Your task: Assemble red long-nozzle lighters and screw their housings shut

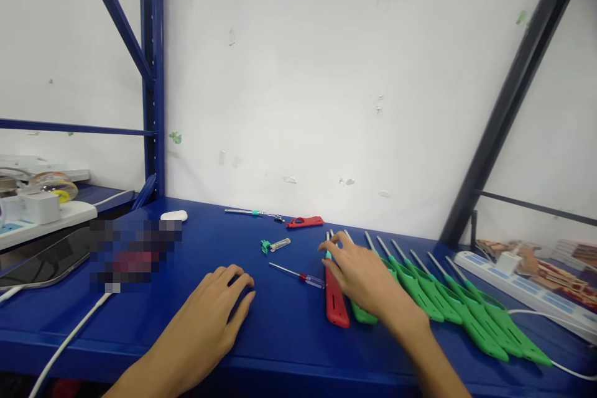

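My left hand (212, 308) rests on the blue table with its fingers loosely bent and apart, holding nothing. My right hand (361, 270) reaches over the upper end of a red long-neck lighter (336, 306). Its fingers are spread around the neck; whether they touch it is hard to tell. Partly under this hand lies a green lighter (362, 314). Between my hands is a screwdriver (305, 278) with a clear and red handle. Behind it lie a small green part with a clear piece (275, 245), a metal lighter tube (252, 212) and a red lighter shell (305, 222).
Several green long-neck lighters (476, 314) lie in a row at the right, before a white power strip (527, 286). At the left are a white case (174, 216), a phone (51, 258), a white cable (69, 339) and another power strip (77, 214). Blue shelf posts (153, 74) and a wall stand behind.
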Motion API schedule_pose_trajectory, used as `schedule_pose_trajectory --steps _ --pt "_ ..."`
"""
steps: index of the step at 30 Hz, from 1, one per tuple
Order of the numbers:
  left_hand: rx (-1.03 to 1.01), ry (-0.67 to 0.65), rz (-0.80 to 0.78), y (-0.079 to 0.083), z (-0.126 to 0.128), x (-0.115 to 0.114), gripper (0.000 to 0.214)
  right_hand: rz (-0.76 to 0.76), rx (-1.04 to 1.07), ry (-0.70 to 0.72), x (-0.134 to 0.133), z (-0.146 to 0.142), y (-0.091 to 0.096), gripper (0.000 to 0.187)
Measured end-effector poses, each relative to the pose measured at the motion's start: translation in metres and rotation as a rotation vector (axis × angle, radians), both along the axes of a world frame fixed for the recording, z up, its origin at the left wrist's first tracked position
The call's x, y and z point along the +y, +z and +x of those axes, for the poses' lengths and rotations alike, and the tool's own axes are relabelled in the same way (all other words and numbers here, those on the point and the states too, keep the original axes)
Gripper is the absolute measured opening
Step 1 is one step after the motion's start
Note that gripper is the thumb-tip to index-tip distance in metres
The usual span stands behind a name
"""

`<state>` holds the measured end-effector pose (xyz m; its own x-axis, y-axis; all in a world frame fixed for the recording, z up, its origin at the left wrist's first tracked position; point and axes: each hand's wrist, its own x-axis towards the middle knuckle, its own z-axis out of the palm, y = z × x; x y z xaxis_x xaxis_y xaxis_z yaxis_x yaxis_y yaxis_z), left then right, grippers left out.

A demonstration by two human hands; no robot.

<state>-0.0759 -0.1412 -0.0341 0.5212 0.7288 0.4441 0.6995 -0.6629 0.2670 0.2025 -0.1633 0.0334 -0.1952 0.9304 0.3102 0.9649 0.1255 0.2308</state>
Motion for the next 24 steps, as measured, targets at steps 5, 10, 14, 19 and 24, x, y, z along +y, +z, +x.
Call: schedule_pose_trajectory --steps 5,10,14,19,24 --pt "0.022 0.012 -0.025 0.002 0.002 0.0 0.029 -0.106 -0.132 0.037 0.088 -0.003 0.021 0.033" --pt "0.004 0.003 -0.025 0.0 0.002 0.0 0.027 -0.239 -0.188 -0.034 0.163 -0.013 0.018 0.033" --pt "-0.019 0.004 -0.036 -0.003 0.002 0.0 0.026 -0.299 -0.214 -0.028 0.173 -0.01 0.01 0.032" --pt "-0.034 0.007 -0.028 -0.006 0.002 0.0 0.028 -0.258 -0.185 0.045 0.142 0.004 0.025 0.031" --pt "-0.176 0.124 -0.009 -0.012 0.001 0.004 0.046 -0.188 -0.048 0.247 0.072 0.001 0.051 0.041"
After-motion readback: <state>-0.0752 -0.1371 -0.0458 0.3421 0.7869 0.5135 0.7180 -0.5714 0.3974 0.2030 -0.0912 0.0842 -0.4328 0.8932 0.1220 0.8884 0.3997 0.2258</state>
